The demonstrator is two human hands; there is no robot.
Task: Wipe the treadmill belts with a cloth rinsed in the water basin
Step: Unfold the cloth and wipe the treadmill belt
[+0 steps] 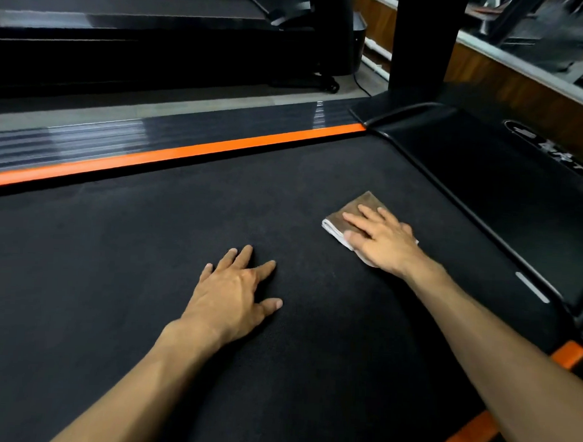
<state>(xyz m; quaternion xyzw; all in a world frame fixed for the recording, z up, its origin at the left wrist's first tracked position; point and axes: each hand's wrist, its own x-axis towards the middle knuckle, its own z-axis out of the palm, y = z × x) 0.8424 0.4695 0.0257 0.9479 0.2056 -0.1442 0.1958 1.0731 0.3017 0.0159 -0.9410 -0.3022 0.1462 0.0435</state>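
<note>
The right hand (388,240) lies flat on a folded cloth (352,214), its fingers (360,220) straight and slightly spread, pressing the cloth down onto the treadmill belt (148,264). The cloth is brown on top with a white layer showing at its folded edge, and it sits on the belt close to the front end, just beside the black motor cover (505,190).

The left hand (237,292) rests palm down on the bare belt, fingers straight and spread wide, holding nothing. It is nearer the middle of the belt, apart from the cloth.

An orange strip (186,149) runs along the far edge of the belt, with a glossy ribbed side rail (153,131) just beyond it. A second orange strip (464,432) shows at the near edge, by the right forearm. A black upright post (425,39) rises from the front corner, and another treadmill (125,23) stands beyond a strip of floor (188,99).
</note>
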